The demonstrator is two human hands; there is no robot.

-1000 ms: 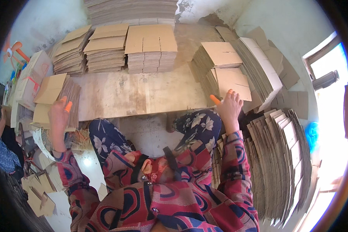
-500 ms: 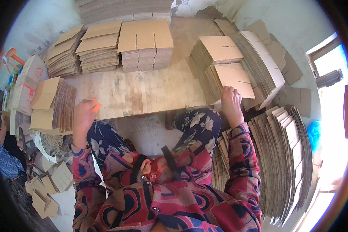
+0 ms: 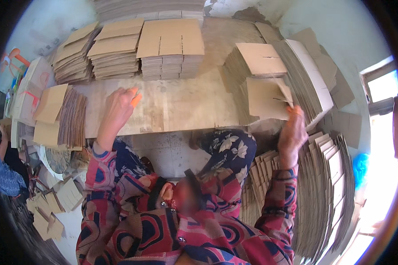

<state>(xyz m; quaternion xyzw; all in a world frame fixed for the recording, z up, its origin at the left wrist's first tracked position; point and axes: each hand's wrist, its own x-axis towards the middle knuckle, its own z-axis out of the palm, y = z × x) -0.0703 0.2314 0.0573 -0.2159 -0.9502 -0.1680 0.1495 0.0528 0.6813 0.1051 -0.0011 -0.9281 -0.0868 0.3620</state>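
Observation:
My right hand is closed on the right-hand corner of a slotted cardboard sheet, the top one on the near right stack. That side of the sheet is bent up, while the rest lies over the cardboard stack. Over the left part of the wooden table, my left hand is closed around a small bright orange object. Only its orange ends show past the fingers, so its kind is unclear.
Several cardboard stacks line the table's far edge. Another cardboard pile stands at the left beside a white carton. Sheets standing on edge fill the floor at my right. Another person's arm shows at far left.
My right hand has moved right and lifted the sheet's corner. My left hand has moved forward and right over the table with the orange object. The view has shifted slightly.

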